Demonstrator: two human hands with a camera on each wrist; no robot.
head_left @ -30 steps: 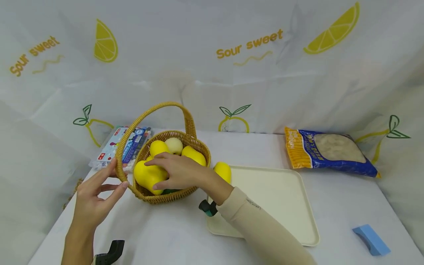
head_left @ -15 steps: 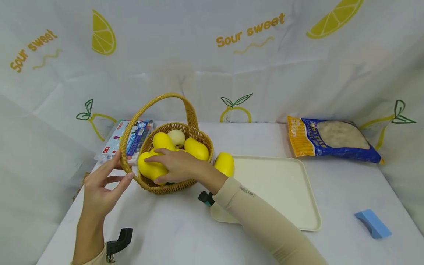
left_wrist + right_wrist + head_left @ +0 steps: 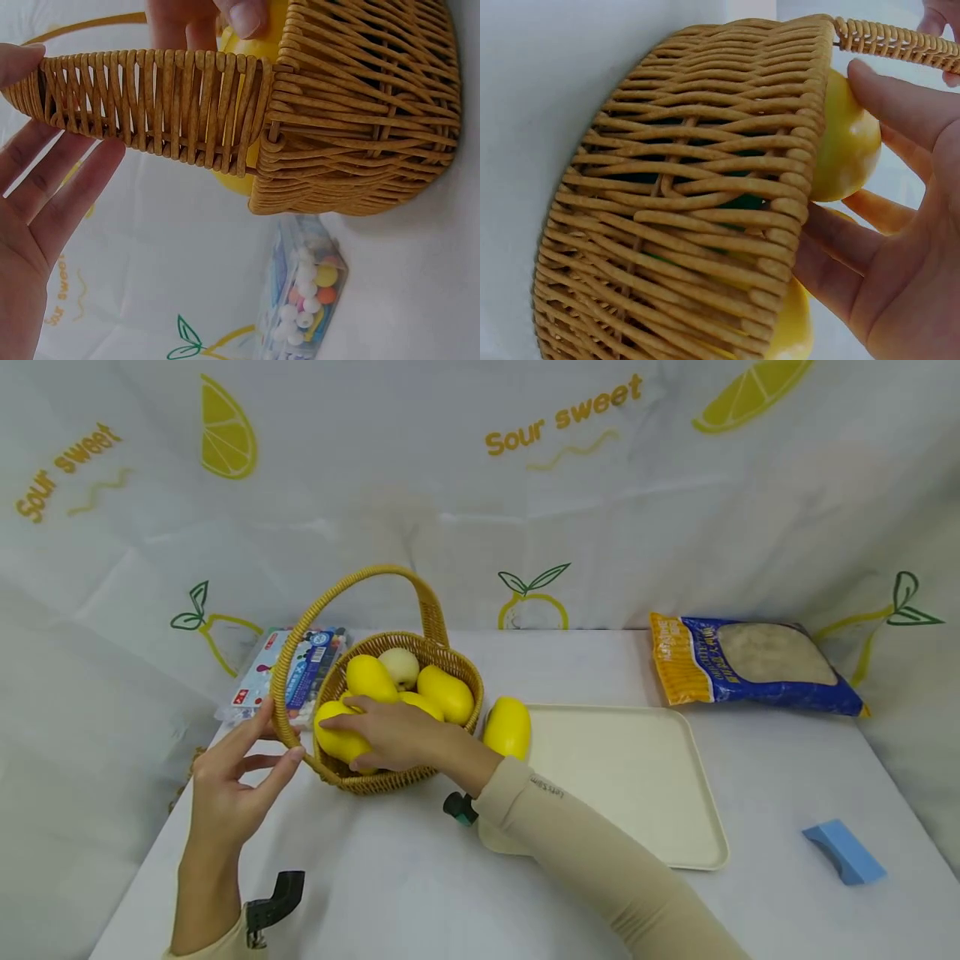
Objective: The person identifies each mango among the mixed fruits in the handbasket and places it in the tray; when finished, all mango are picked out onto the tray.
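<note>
A wicker basket (image 3: 375,783) holds several yellow fruits (image 3: 446,693) and a pale round one (image 3: 399,668). My left hand (image 3: 234,785) pinches the basket's handle (image 3: 157,105) on its left side, fingers on one side and thumb on the other in the left wrist view. My right hand (image 3: 397,733) reaches into the basket, its fingers and thumb around a yellow fruit (image 3: 844,142) at the near left. Something green shows through the weave in the right wrist view. Another yellow fruit (image 3: 507,728) lies by the left edge of a cream tray (image 3: 637,793), right of the basket.
Behind the basket's left side lies a clear case of colored beads (image 3: 304,300) with a printed cover. A blue and orange bag (image 3: 757,662) lies at the back right, and a blue block (image 3: 846,852) near the right edge. A printed white cloth hangs behind the table.
The view has tilted slightly, shifting the scene upward. In the basket, my right hand has settled closer round the near-left fruit. My left hand keeps its grip on the handle.
</note>
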